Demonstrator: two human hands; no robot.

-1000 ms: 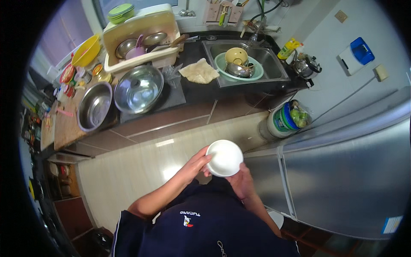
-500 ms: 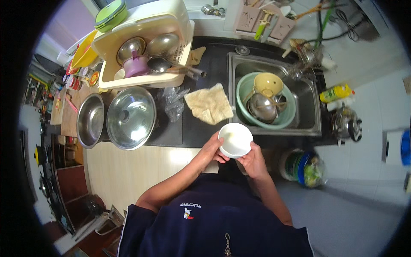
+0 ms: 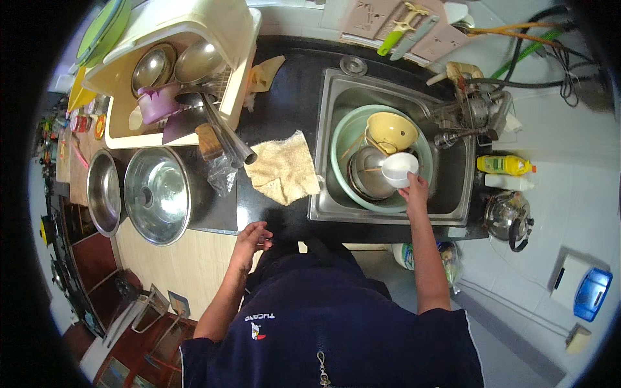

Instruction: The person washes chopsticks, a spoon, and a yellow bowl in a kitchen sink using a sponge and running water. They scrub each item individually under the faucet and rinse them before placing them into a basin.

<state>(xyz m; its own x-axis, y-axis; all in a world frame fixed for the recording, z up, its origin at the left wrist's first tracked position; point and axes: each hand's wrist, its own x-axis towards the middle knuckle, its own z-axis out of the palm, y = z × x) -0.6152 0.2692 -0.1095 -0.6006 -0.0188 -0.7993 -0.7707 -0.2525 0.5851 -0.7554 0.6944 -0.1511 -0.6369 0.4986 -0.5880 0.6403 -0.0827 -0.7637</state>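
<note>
Over the pale green basin in the sink, my right hand grips a small white bowl by its edge. Beneath and behind it in the basin lie a yellow bowl and a metal bowl, with some thin utensils partly hidden among them. My left hand is at the counter's front edge, fingers loosely bent and apart, holding nothing. A beige cloth lies on the counter beyond it.
Two metal basins stand at the counter's left, below a cream dish rack holding metal bowls and a purple cup. A crumpled plastic bag lies beside the cloth. Right of the sink are a yellow bottle and a metal kettle.
The white bowl, earlier between both hands in front of the counter, is now in my right hand alone over the basin. My left hand has let go and moved left.
</note>
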